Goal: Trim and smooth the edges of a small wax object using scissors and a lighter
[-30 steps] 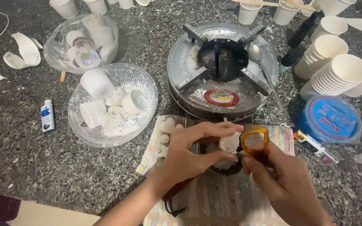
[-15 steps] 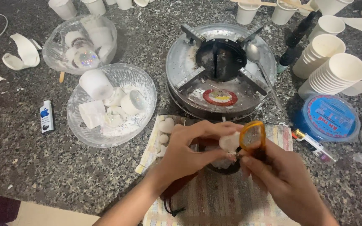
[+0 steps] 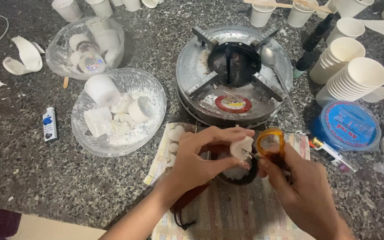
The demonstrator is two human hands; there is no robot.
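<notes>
At near centre, above a striped cloth (image 3: 241, 213), a small white wax piece (image 3: 241, 147) is pinched between the thumb and fingertips of the left hand (image 3: 196, 162), whose fingers are curled closely around it. The piece is held just over a dark bowl (image 3: 238, 175) that rests on the cloth. Scissors with orange handles (image 3: 270, 144) are gripped in the right hand (image 3: 301, 191); their long axis runs roughly left to right, with the handles on the right and the metal tip pointed left, in contact with the wax piece. Whether the blades are parted cannot be told. Fingers of the right hand are closed around the handle loops.

Farther back, a round metal burner (image 3: 234, 75) is seen, with a spoon (image 3: 274, 66) laid on its right side, bowl end far. To the left, a clear glass dish (image 3: 118, 111) containing white wax blocks is placed, and a second glass dish (image 3: 90, 44) lies beyond it. A small white lighter (image 3: 49, 123) lies on the granite counter (image 3: 32, 178) at near left. At right, stacked paper cups (image 3: 354, 80) lie on their sides, near a blue round lid (image 3: 350, 124).
</notes>
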